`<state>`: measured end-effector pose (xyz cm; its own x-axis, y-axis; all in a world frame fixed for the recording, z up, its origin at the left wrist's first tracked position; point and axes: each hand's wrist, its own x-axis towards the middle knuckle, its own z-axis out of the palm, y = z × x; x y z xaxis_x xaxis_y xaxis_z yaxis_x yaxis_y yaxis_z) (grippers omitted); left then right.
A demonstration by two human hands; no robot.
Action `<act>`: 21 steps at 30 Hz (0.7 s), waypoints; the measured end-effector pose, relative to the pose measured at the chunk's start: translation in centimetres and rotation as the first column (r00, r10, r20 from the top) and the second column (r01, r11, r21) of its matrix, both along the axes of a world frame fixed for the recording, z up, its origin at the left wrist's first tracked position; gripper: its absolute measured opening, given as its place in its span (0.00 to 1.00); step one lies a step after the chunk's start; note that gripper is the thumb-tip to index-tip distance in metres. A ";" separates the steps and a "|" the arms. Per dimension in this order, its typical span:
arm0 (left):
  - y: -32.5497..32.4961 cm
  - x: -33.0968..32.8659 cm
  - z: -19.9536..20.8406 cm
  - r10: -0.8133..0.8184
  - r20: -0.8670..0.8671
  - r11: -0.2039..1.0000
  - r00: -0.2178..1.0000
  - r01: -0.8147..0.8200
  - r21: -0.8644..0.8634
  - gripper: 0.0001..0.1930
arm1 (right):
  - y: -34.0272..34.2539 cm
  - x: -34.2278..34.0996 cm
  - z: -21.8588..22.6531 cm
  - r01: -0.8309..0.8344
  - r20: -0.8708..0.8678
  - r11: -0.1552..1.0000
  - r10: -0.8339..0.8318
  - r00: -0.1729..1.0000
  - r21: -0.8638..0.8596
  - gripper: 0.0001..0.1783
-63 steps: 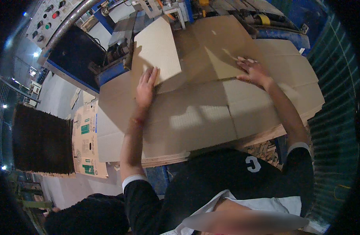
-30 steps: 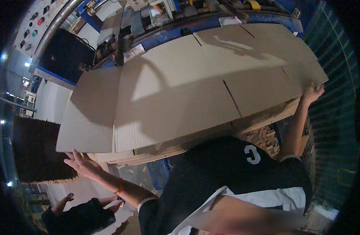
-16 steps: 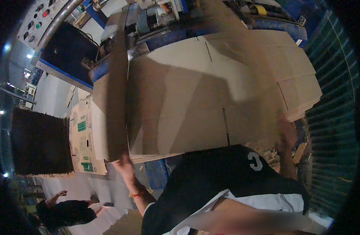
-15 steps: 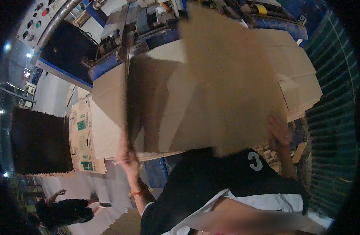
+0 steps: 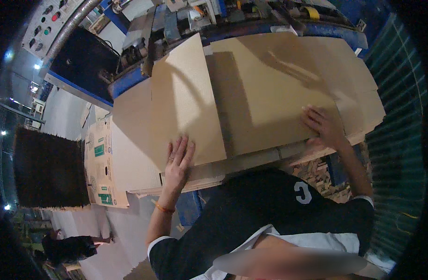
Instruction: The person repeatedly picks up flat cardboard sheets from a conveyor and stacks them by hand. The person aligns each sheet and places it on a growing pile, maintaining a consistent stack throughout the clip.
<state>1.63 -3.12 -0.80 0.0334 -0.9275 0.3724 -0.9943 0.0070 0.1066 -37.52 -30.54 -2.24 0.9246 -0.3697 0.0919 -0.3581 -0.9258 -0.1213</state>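
A brown cardboard blank lies in front of me, its left panel (image 5: 188,102) and right panel (image 5: 274,100) folded over toward each other. A dark, shadowed strip shows between the two panels, and the left one rises at its inner edge. Flat on the left panel, near its front edge, rests my left hand (image 5: 177,161) with fingers stretched out. My right hand (image 5: 322,127) lies on the right panel close to its outer front corner, fingers extended. Neither hand grips anything. Underneath is a stack of flat cardboard sheets (image 5: 134,114), reaching out past both sides.
Behind the stack runs a blue machine (image 5: 251,30); a control box with buttons (image 5: 44,23) is at upper left. Printed cardboard (image 5: 100,156) and a dark pile (image 5: 48,168) stand left. Another person (image 5: 69,247) is at lower left. Scraps (image 5: 321,179) lie below; a green ribbed wall (image 5: 396,135) stands right.
The raised, motion-blurred cardboard panels have come down flatter onto the stack. My left hand moved right and up onto the left panel; my right hand moved up and left onto the right panel.
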 end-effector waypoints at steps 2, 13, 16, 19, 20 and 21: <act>-0.8 -0.2 0.1 -0.024 -0.003 0.999 1.000 0.024 -0.042 0.32 | -1.9 0.6 0.7 0.030 0.008 0.995 -0.030 1.000 -0.094 0.47; -12.4 7.6 -1.1 -0.046 -0.096 0.971 0.994 0.023 -0.236 0.31 | -10.4 7.8 1.3 0.161 0.036 0.981 -0.158 0.987 -0.109 0.43; -16.8 9.9 -0.7 -0.044 -0.114 0.953 0.993 0.007 -0.304 0.29 | -13.7 9.6 0.9 0.208 0.002 0.963 -0.211 0.978 -0.172 0.35; -20.3 11.9 0.6 0.329 0.125 0.942 0.936 -0.316 -0.112 0.34 | -16.1 13.3 -0.4 0.435 0.129 0.885 -0.418 0.899 -0.164 0.27; -20.8 12.3 0.8 0.391 0.190 0.920 0.901 -0.380 -0.091 0.34 | -16.2 14.0 -0.8 0.416 0.264 0.886 -0.359 0.895 -0.207 0.25; -21.1 13.1 1.5 0.459 0.245 0.878 0.854 -0.478 0.021 0.36 | -16.2 14.8 -1.0 0.476 0.287 0.854 -0.411 0.865 -0.209 0.24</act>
<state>14.78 -24.27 0.71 0.3950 -0.8494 0.3500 -0.8745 -0.4643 -0.1399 -22.74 -46.75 -3.27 0.6096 -0.6671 0.4282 -0.7309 -0.6821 -0.0221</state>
